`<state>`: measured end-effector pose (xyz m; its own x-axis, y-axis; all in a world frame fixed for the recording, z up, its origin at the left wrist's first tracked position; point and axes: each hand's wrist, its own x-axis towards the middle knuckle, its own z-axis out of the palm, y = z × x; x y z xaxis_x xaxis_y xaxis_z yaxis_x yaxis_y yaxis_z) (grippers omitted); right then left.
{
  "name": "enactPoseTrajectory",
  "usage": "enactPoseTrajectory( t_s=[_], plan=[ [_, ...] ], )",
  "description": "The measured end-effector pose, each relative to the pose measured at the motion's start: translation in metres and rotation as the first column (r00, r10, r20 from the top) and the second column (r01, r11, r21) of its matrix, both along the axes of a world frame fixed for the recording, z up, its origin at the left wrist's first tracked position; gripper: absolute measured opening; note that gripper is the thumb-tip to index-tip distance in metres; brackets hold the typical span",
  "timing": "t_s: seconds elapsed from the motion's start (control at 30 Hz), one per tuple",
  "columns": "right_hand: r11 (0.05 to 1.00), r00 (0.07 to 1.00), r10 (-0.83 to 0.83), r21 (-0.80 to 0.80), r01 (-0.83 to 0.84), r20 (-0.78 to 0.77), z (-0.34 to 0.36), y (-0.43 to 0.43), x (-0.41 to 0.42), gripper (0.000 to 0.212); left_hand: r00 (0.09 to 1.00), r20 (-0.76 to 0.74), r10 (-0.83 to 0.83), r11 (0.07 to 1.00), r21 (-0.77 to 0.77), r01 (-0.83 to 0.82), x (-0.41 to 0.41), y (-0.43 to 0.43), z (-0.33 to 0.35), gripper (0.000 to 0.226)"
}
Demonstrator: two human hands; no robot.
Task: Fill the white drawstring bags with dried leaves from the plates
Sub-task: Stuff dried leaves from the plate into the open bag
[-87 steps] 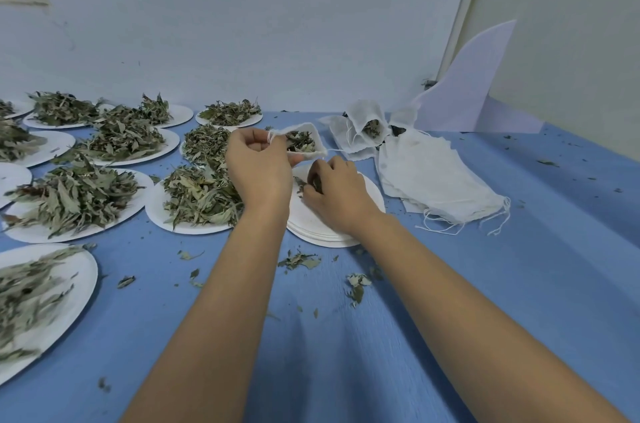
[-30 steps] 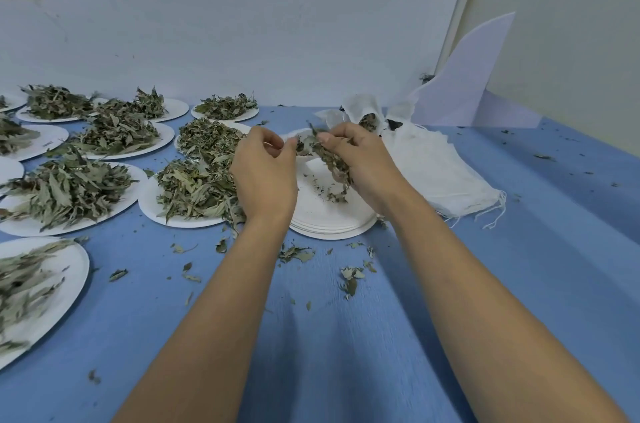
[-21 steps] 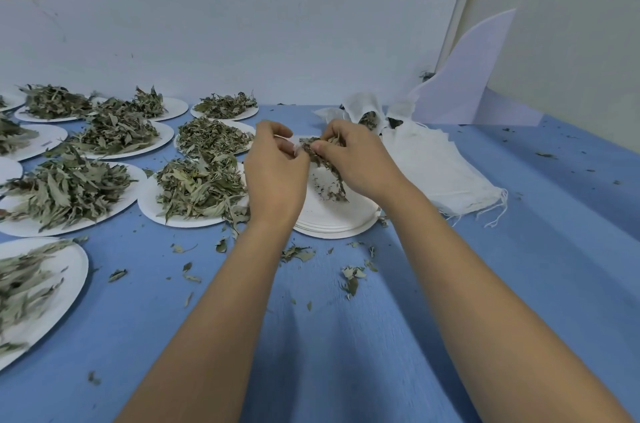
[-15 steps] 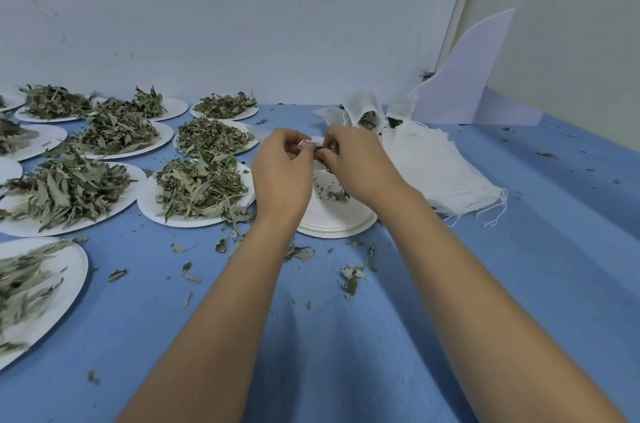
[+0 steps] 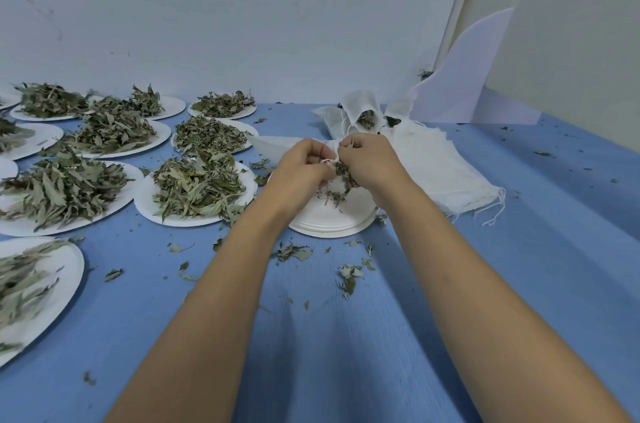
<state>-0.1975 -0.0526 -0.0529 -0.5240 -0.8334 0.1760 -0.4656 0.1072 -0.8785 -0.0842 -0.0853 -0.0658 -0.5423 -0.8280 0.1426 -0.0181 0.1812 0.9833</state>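
My left hand (image 5: 301, 169) pinches the mouth of a small white drawstring bag (image 5: 330, 150), mostly hidden between my hands. My right hand (image 5: 372, 161) holds a clump of dried leaves (image 5: 343, 173) at that mouth. Both hands hover over a stack of white plates (image 5: 332, 218) with a few leaf bits on top. Just left stands a plate heaped with dried leaves (image 5: 197, 187). A pile of flat white bags (image 5: 440, 166) lies to the right, and filled bags (image 5: 363, 111) sit behind it.
Several more leaf-laden white plates (image 5: 65, 187) cover the left of the blue table (image 5: 346, 336). Loose leaf crumbs (image 5: 349, 275) are scattered near the front. A white foam board (image 5: 464, 76) leans in the back right corner.
My hands have drawn together over the stacked plates. The right hand, which lifted a clump of leaves, now holds it against the bag mouth that the left hand pinches.
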Motion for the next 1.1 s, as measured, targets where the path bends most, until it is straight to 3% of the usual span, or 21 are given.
enactPoseTrajectory(
  t_s=[0.17, 0.33, 0.53, 0.8, 0.97, 1.1],
  plan=[
    [1.000, 0.999, -0.023, 0.013, 0.024, -0.030, -0.002, -0.002, 0.000, 0.017, 0.995, 0.022, -0.097, 0.995, -0.020, 0.098, 0.002, 0.003, -0.004, 0.038],
    [0.999, 0.999, -0.042, 0.005, 0.042, -0.026, -0.004, -0.004, 0.005, 0.025, 0.999, -0.037, -0.005, 0.991, -0.133, 0.000, 0.002, 0.002, -0.009, 0.035],
    [0.998, 0.982, -0.053, -0.024, 0.058, 0.183, -0.003, -0.003, 0.006, 0.030, 0.997, -0.066, 0.040, 0.980, -0.194, -0.052, -0.002, 0.001, -0.011, 0.025],
    [0.999, 0.982, -0.042, 0.020, 0.039, 0.186, 0.002, -0.006, 0.017, 0.029, 0.982, -0.086, 0.166, 0.947, -0.265, -0.183, -0.005, 0.002, -0.010, 0.022],
    [1.000, 0.972, -0.008, 0.001, 0.008, 0.234, 0.004, -0.007, 0.022, 0.015, 0.958, -0.093, 0.272, 0.917, -0.277, -0.287, -0.004, 0.000, -0.011, 0.022],
    [0.999, 0.970, 0.030, 0.005, -0.032, 0.240, 0.003, -0.008, 0.024, 0.020, 0.934, -0.087, 0.345, 0.885, -0.301, -0.355, -0.003, 0.001, -0.011, 0.026]
  ],
)
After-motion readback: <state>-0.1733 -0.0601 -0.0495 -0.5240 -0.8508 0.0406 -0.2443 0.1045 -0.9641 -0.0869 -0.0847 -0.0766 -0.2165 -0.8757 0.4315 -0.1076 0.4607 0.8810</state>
